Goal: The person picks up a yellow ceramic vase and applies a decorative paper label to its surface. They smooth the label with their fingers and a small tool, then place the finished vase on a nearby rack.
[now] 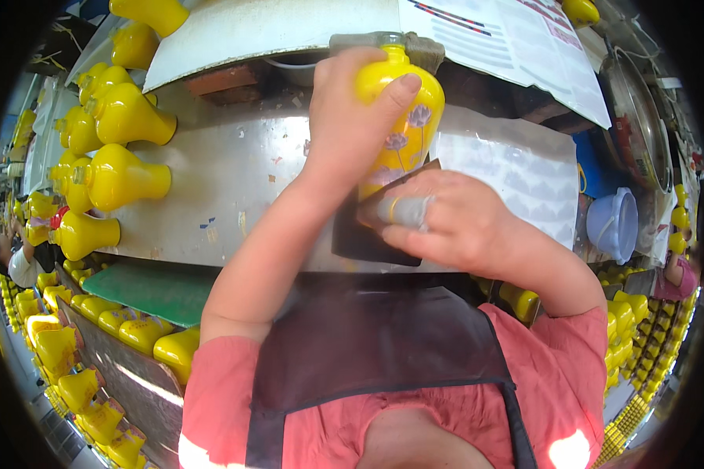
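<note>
A glossy yellow bottle (418,86) with purple flower decals lies on its side, its clear glass neck pointing away from me onto a rolled grey-brown cloth (425,53). My left hand (350,109) is wrapped round the bottle's shoulder, the thumb across its upper face. At the bottle's near end my right hand (454,215) is curled, a pale wrap with a yellow band on one finger. Its fingers close on a dark brown flat piece (368,244), pressed against the bottle's lower part. The bottle's base is hidden behind that piece and the hand.
Yellow bottles (129,176) lie along the metal table's (235,148) left side. A decal sheet (516,172) lies to the right, beside a pale blue bucket (612,225). Printed paper (508,47) covers the far board. A green board (145,293) and more bottles are low left.
</note>
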### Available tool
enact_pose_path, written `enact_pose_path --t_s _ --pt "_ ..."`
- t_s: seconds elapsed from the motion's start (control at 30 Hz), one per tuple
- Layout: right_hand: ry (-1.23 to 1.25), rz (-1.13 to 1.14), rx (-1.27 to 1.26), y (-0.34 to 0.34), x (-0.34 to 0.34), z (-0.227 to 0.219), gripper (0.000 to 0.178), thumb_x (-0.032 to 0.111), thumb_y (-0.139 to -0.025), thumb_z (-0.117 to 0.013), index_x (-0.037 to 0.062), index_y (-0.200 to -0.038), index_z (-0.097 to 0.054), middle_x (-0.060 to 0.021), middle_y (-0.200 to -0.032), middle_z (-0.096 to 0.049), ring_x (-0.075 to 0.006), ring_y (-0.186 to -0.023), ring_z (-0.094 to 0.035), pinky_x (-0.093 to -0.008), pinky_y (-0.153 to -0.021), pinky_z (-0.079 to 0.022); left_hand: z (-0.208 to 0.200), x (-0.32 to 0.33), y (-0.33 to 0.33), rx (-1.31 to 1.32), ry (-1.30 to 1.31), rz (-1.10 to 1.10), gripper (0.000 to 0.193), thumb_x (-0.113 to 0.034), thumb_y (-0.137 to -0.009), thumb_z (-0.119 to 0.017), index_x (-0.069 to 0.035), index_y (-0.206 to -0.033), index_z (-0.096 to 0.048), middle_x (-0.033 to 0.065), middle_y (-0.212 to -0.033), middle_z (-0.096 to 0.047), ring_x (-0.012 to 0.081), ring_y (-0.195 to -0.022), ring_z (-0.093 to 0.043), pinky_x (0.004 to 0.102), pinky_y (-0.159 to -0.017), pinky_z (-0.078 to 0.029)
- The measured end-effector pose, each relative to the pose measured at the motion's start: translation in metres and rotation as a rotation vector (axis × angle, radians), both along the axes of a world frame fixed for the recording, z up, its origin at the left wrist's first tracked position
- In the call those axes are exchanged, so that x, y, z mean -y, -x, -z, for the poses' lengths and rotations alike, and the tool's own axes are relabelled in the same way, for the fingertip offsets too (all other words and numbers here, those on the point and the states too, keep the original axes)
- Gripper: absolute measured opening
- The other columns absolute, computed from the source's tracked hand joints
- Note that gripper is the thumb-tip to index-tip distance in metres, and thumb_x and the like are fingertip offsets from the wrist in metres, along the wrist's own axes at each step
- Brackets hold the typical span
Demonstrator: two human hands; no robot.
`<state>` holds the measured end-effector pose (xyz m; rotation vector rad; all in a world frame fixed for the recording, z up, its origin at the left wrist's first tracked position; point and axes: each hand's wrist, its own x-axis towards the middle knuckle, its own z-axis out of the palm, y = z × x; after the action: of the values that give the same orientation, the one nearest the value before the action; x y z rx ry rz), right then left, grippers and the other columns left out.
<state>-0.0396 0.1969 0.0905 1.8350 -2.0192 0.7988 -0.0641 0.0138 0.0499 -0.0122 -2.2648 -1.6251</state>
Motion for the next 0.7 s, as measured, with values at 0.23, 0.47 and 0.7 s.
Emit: enact_pose_path --t_s 0.23,0.47,0.7 --pt "0.054 0.206 0.139 0.009 -0.019 0.003 0.025 -0.002 -0.069 -0.079 0.0062 -0.092 -0.075 -0.0122 -0.102 -0.073 -0.0333 -0.092 -0.072 -0.0414 -0.077 -0.058 0.027 0.008 -0.001 0.000 -0.406 0.150 0.046 -0.037 -0.109 -0.051 -0.002 -0.139 -0.051 0.0121 -0.133 -0.055 0.0170 -0.119 -0.054 0.0332 -0.105 -0.045" --pt "-0.040 0.197 0.267 -0.009 -0.044 0.013 0.024 -0.003 -0.072 -0.078 0.0075 -0.092 -0.074 -0.0114 -0.106 -0.073 -0.0324 -0.097 -0.072 -0.0427 -0.084 -0.060 0.048 0.008 -0.038 -0.038 -0.054 0.216 0.090 -0.044 -0.100 -0.057 0.002 -0.162 -0.010 0.0317 -0.159 -0.025 0.0469 -0.144 -0.036 0.0458 -0.122 -0.029" --pt "0.404 0.566 0.854 -0.017 -0.039 0.024 0.022 -0.005 -0.088 -0.075 0.0020 -0.109 -0.070 -0.0082 -0.100 -0.073 -0.0157 -0.090 -0.072 -0.0293 -0.078 -0.058 0.031 0.006 -0.054 0.171 -0.102 0.309 0.107 -0.034 -0.098 -0.065 -0.003 -0.162 0.015 0.0292 -0.157 -0.032 0.0402 -0.146 -0.039 0.0448 -0.121 -0.033"
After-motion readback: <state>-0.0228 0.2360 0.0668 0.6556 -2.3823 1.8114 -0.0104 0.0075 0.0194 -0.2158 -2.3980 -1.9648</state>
